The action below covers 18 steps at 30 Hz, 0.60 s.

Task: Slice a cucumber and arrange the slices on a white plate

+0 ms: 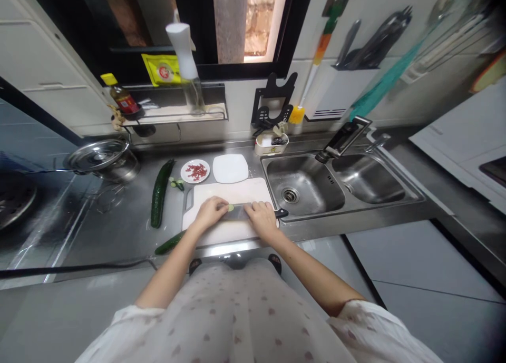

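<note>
My right hand (261, 218) is closed around a kitchen knife (238, 212), whose black handle end sticks out to the right. The blade lies level over the white cutting board (221, 193) and points left. At the blade's far end, my left hand (211, 212) pinches with thumb and fingers at a pale green cucumber slice (231, 208). A piece of cucumber (169, 244) lies left of the board, partly hidden by my left forearm. Farther left is a whole cucumber (161, 194), with small cucumber ends (176, 183) beside it.
Behind the board stand a small plate (184, 172) with chopped red bits and a square white plate (230, 168). A double sink (304, 186) is to the right. A lidded steel pot (118, 165) stands at left, below a shelf with a sauce bottle (124, 100) and a spray bottle (187, 62).
</note>
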Motion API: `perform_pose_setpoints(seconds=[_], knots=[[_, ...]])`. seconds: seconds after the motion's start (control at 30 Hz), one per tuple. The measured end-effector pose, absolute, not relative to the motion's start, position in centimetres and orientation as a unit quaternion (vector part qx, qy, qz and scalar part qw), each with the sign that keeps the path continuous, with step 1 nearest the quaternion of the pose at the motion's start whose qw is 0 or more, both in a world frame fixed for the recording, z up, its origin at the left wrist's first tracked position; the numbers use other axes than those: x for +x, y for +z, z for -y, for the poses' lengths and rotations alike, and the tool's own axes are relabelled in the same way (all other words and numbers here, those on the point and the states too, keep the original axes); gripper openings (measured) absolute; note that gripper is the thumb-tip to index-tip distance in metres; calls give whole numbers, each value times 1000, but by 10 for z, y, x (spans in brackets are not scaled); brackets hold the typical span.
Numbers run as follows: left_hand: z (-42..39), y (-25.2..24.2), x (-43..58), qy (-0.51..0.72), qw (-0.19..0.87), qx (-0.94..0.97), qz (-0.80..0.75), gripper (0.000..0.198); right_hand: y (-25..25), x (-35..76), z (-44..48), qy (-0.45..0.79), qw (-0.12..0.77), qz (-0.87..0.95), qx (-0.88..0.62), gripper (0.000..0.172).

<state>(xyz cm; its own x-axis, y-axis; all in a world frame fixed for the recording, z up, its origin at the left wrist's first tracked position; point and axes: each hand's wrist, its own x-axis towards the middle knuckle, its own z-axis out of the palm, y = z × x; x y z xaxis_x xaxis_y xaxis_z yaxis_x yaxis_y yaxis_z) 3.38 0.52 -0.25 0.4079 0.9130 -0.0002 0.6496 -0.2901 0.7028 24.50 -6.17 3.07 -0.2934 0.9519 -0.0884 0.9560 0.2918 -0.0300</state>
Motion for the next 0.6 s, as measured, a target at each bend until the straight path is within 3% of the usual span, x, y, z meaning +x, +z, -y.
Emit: perform_pose_setpoints(seconds=[0.33,0.47,0.6], knots=[[-13,-9,33,306,379,649,-584,16,29,251,62,-34,45,-792,608,33],[-35,-30,10,372,352,568,-645,16,27,261,61,-35,61,-779,623,30],[-55,-49,-16,345,308,493,-737,20,25,269,60,-39,66,-763,642,32]])
